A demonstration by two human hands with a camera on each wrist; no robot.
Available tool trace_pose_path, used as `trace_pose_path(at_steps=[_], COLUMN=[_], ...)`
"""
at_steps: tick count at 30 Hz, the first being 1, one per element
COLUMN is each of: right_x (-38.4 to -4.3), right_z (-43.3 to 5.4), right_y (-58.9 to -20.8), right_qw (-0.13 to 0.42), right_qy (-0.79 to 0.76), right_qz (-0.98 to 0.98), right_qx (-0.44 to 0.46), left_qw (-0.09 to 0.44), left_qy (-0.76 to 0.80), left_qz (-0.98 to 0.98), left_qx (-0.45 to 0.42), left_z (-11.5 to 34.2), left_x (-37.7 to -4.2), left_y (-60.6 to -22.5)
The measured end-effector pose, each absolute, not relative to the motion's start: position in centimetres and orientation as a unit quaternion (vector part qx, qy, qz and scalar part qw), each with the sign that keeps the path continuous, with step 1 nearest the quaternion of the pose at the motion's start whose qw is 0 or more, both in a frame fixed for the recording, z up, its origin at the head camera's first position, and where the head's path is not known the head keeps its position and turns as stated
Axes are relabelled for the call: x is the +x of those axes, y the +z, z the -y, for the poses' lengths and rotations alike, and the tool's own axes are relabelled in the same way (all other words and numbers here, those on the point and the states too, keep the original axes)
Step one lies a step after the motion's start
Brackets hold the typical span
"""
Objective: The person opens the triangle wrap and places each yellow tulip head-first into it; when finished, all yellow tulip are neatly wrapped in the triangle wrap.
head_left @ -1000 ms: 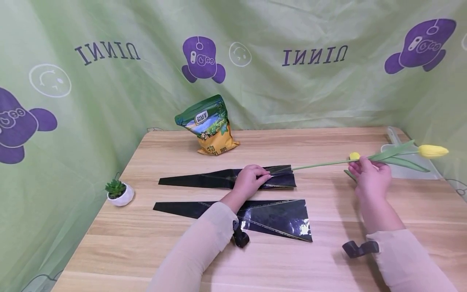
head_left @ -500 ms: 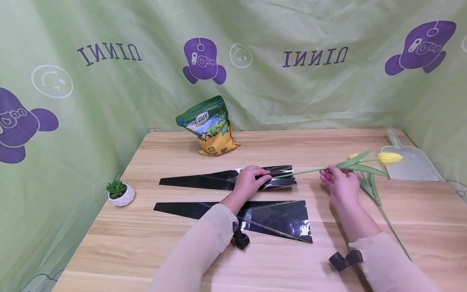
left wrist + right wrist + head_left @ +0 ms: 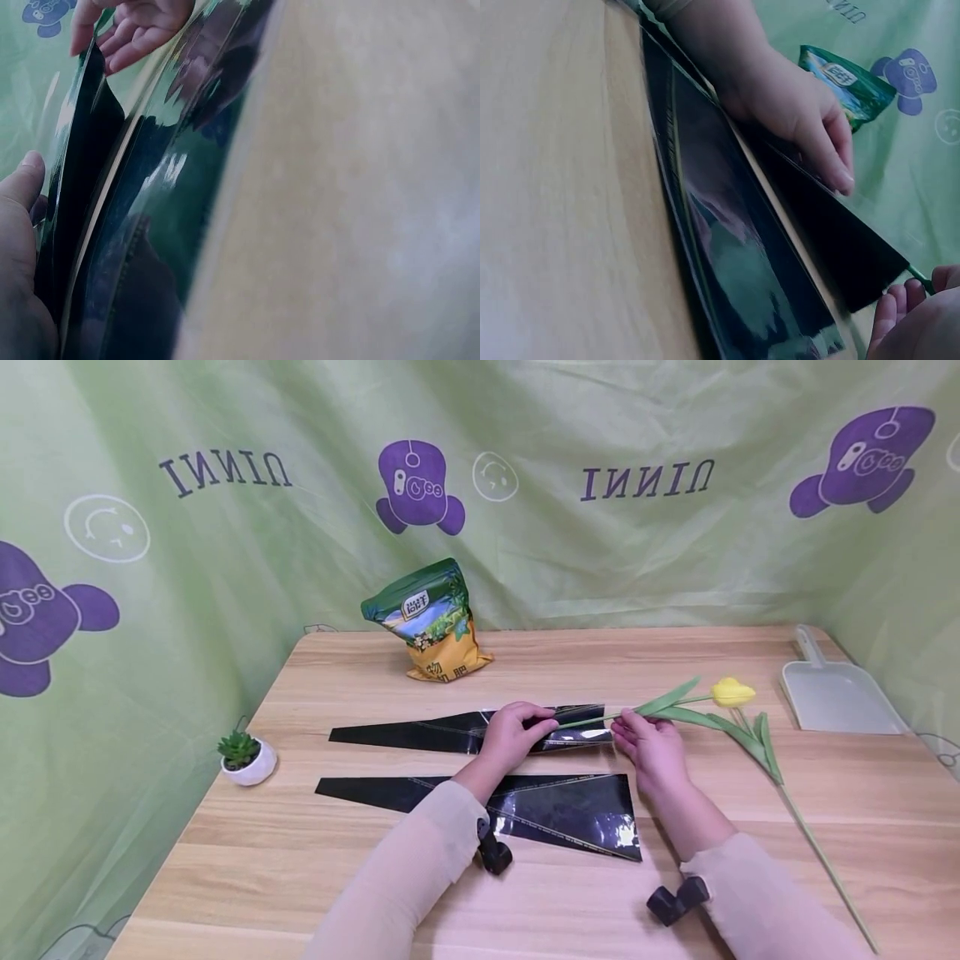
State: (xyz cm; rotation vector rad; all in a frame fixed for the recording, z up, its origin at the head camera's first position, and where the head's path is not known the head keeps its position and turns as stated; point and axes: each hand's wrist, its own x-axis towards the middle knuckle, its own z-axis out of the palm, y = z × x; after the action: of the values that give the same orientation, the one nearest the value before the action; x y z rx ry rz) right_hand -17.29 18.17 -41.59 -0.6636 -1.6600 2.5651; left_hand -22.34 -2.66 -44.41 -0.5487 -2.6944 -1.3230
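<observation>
My left hand [image 3: 517,733] holds the near-table-middle black flower sleeve [image 3: 412,732], thumb and fingers at its wide half. In the head view my right hand [image 3: 651,750] pinches a yellow tulip [image 3: 667,700] by its green stem, just under the leaves, beside the sleeve's wide end. The stem's lower part runs into the sleeve toward my left fingers. In the right wrist view the right hand [image 3: 919,315] grips the stem at the sleeve's mouth. A second tulip [image 3: 767,750] lies on the table to the right; the two flower heads overlap.
Another black sleeve [image 3: 562,810] lies flat in front. A green and yellow bag [image 3: 438,631] stands at the back. At the left edge sits a small potted succulent [image 3: 247,760]; a pale dustpan [image 3: 840,693] lies at the back right.
My right hand has moved left with the tulip, sliding its stem further into the sleeve. The second tulip on the table has come into fuller view. My left hand has stayed on the sleeve.
</observation>
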Motion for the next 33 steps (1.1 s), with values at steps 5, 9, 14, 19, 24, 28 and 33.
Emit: trace_pose_path(at_steps=[5,9,14,19,24,28,33], right_x=[-17.4,-17.6,-17.6,-17.4,-17.2,-17.1,-17.0], right_z=[-17.5,-17.2,-16.8,-16.8,-17.2,-17.7,-18.8], right_y=[-41.7,-41.8,-41.8,-41.6,-41.9,-42.2,-42.1], right_qw=[-0.004,-0.007,-0.011,-0.029,-0.028,0.002,0.036], right_qy=[0.806,0.8,0.8,0.804,0.794,0.786,0.788], right_qz=[0.557,0.565,0.57,0.572,0.589,0.603,0.597], right_qx=[-0.2,-0.202,-0.188,-0.161,-0.147,-0.137,-0.144], left_qw=[0.038,0.047,0.057,0.05,0.055,0.057,0.054], left_qy=[-0.46,-0.452,-0.433,-0.44,-0.441,-0.44,-0.447], left_qz=[0.871,0.874,0.882,0.88,0.879,0.88,0.877], left_qx=[-0.169,-0.169,-0.179,-0.173,-0.174,-0.172,-0.17], left_z=[2.7,2.7,2.7,2.8,2.8,2.8,2.7], left_x=[-22.4,-22.5,-22.5,-22.5,-22.5,-22.5,-22.5], left_y=[-44.6,-44.5,-44.3,-44.4,-44.4,-44.5,-44.6])
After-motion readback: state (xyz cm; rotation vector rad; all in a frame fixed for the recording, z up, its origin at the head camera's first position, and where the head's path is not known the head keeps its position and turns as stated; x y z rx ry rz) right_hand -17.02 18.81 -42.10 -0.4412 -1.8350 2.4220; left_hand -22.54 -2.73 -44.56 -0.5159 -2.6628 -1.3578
